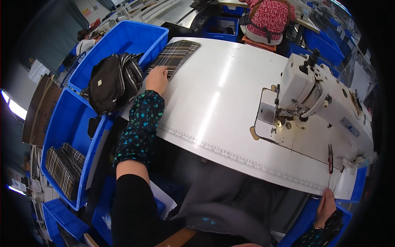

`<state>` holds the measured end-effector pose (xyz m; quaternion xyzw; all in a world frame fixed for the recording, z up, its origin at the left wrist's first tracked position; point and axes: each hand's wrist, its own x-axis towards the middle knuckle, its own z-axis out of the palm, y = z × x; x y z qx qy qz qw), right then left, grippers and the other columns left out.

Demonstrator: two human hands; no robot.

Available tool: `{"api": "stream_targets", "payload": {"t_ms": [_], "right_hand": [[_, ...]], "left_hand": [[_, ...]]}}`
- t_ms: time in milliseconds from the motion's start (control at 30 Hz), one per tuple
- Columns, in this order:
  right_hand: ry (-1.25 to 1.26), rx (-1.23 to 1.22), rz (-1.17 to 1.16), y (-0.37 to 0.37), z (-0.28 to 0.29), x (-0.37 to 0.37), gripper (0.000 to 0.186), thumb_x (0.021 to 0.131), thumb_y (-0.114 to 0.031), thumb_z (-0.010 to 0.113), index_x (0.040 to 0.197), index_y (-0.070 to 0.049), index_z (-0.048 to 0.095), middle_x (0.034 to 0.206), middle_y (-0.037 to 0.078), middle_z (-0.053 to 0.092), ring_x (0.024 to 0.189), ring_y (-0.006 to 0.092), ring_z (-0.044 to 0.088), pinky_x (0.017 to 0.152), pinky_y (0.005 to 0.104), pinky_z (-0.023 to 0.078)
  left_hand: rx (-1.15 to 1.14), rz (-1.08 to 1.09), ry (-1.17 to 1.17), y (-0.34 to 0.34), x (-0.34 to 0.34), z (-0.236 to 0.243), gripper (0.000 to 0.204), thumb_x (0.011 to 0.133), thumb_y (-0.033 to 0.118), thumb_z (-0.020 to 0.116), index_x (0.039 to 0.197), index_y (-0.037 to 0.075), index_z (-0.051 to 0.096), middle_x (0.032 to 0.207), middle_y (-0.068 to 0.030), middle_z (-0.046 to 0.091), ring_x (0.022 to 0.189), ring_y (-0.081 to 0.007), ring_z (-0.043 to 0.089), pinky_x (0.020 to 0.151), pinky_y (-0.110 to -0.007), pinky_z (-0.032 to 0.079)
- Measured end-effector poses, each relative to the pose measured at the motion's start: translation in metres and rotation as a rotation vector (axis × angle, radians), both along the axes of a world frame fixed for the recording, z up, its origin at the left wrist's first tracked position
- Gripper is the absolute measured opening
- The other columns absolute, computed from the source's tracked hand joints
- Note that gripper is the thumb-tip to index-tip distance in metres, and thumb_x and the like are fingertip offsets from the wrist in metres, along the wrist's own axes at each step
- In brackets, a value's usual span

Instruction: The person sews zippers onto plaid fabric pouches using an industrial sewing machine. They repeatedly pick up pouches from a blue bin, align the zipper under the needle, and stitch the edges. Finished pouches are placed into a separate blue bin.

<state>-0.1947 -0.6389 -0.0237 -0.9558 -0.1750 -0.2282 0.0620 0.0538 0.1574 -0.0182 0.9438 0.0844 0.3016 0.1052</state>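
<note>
My left hand [157, 80] reaches to the far left of the white sewing table [214, 99]. Its fingers are closed on the near end of a plaid fabric piece [181, 53] in brown, black and white, which lies flat by the table's left edge. Down at the right front edge is my right hand [326, 209], fingers pressed together near the tabletop; whatever they hold, if anything, cannot be made out. Just beyond that hand lie dark red-handled thread snips [330, 158]. A dark brown bag [109, 84] with plaid trim rests beside my left wrist.
A white sewing machine [325, 94] stands on the table's right side. Blue bins [66, 123] line the left, one holding folded plaid pieces [68, 166]. A measuring tape strip [230, 155] follows the front edge. Another person [269, 20] in red sits beyond the table.
</note>
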Motion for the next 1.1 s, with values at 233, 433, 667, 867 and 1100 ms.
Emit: {"api": "stream_targets", "payload": {"t_ms": [233,433,667,867,1100], "right_hand": [[-0.019,-0.019,0.150,0.034,-0.004,0.007,0.021,0.093,0.000,0.071,0.114,0.002,0.069,0.110,0.023,0.074,0.095,0.0403,0.075,0.080,0.0424,0.061],[-0.026,-0.010,0.241,0.071,-0.001,0.016,0.025,0.088,-0.003,0.076,0.112,-0.003,0.072,0.109,0.018,0.075,0.086,0.0358,0.074,0.070,0.0407,0.058],[0.059,0.230,0.558,0.264,0.021,0.050,0.038,0.089,-0.015,0.080,0.122,-0.001,0.070,0.121,0.017,0.073,0.100,0.0369,0.071,0.088,0.0451,0.057],[0.150,0.129,0.521,0.360,0.008,0.073,0.056,0.089,-0.040,0.078,0.126,0.001,0.069,0.133,0.021,0.069,0.126,0.0421,0.062,0.109,0.0541,0.045],[0.184,0.148,0.381,0.294,-0.002,0.097,0.044,0.092,-0.023,0.076,0.126,0.003,0.067,0.138,0.021,0.067,0.128,0.0422,0.061,0.110,0.0531,0.046]], "left_hand": [[-0.074,0.233,0.380,0.010,0.026,0.009,0.023,0.098,0.027,0.071,0.108,0.006,0.075,0.114,-0.0159,0.074,0.112,-0.0389,0.068,0.096,-0.052,0.053],[-0.106,-0.074,0.507,-0.066,0.002,0.041,0.027,0.101,0.025,0.062,0.099,-0.001,0.070,0.101,-0.0189,0.074,0.097,-0.0334,0.071,0.085,-0.044,0.055],[-1.320,-0.699,0.823,-0.220,-0.086,0.011,0.035,0.109,0.036,0.061,0.126,0.007,0.062,0.109,0.0003,0.061,0.096,-0.0095,0.061,0.079,-0.027,0.055],[-0.824,-0.729,0.387,-0.201,-0.106,0.026,0.034,0.102,0.031,0.070,0.120,0.003,0.064,0.113,-0.0104,0.065,0.104,-0.0228,0.066,0.086,-0.037,0.056],[0.276,0.545,-0.139,-0.015,-0.105,0.095,0.051,0.087,0.043,0.082,0.119,0.006,0.067,0.125,-0.0136,0.063,0.117,-0.0363,0.062,0.089,-0.052,0.052]]}}
